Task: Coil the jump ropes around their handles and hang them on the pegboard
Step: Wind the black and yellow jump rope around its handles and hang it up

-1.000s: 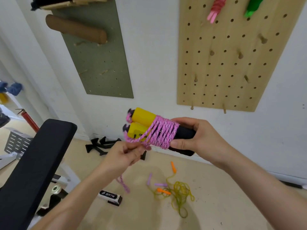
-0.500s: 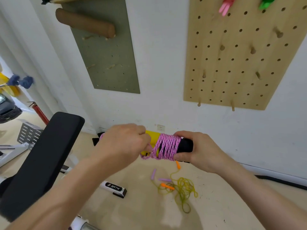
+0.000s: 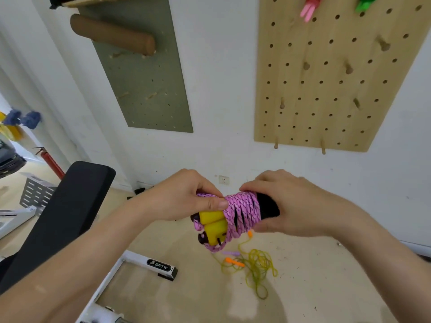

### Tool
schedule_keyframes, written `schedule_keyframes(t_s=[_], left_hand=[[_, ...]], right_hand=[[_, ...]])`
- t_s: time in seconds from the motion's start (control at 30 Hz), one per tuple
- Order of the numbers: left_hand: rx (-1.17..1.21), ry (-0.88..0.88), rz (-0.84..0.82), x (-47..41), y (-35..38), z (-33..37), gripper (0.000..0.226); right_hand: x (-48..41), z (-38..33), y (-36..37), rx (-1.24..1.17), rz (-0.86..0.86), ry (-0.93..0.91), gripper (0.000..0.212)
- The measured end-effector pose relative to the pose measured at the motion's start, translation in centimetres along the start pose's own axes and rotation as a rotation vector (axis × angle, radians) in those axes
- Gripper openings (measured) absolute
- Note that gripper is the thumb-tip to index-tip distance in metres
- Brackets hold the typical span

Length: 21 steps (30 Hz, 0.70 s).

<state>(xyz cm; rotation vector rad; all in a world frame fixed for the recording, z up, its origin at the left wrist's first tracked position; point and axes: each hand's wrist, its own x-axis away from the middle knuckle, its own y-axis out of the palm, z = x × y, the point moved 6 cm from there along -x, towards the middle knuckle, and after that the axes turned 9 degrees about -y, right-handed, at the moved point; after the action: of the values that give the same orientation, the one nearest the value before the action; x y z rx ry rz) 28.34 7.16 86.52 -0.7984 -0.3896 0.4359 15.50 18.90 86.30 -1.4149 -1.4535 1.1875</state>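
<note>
1. The right hand (image 3: 296, 206) wraps round the black ends of the two yellow-and-black handles (image 3: 213, 223), so most of the black part is hidden.
2. The left hand (image 3: 186, 197) covers part of the pink speckled rope (image 3: 242, 210) wound on the handles. Where the rope ends cannot be seen.
3. A pink thing (image 3: 309, 9) and a green thing (image 3: 363, 4) on the light wooden pegboard (image 3: 326, 107) are cut off by the top edge.
4. The black padded bench (image 3: 70, 206) runs off the left edge.
5. A blue fluffy thing (image 3: 23, 118) far left is too blurry to tell.
</note>
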Motion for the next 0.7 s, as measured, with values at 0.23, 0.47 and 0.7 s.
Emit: schedule_keyframes(t_s=[0.23,0.47,0.7], left_hand=[[0.477,-0.183,-0.062,0.0,0.9,-2.1,0.023],[0.715,-0.178,0.137,0.5,0.4,-3.5,0.037],[-0.219,0.143,0.775,4.1,-0.8,-0.9,0.022]], right_hand=[[-1.8,-3.9,3.9,0.186,0.297,-0.197,0.104],[-2.6,-2.0,3.0,-0.945,0.602,0.006,0.029],[-4.0,-1.0,5.4,-1.493,0.412,0.279,0.017]])
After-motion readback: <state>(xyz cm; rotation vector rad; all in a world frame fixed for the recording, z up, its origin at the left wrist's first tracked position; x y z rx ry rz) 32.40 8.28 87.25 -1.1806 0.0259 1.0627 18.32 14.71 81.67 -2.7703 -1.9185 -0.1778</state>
